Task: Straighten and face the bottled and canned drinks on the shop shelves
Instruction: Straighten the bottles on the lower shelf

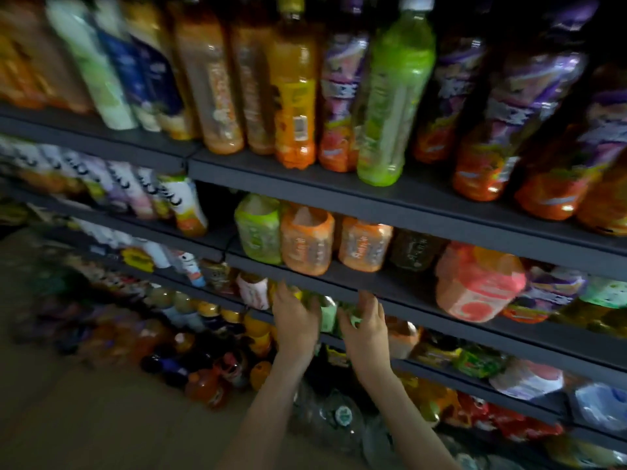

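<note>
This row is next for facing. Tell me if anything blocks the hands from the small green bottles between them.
Nothing visible does. The left hand and right hand are at the green bottles, flanking them. The shelf edge above hides their tops; the grip is too blurred to tell.

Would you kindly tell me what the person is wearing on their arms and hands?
Nothing that shows. The left hand and right hand are ungloved, and both forearms are bare to the frame's edge, no sleeve in view. No watch or ring is visible, though the picture is blurred.
</note>
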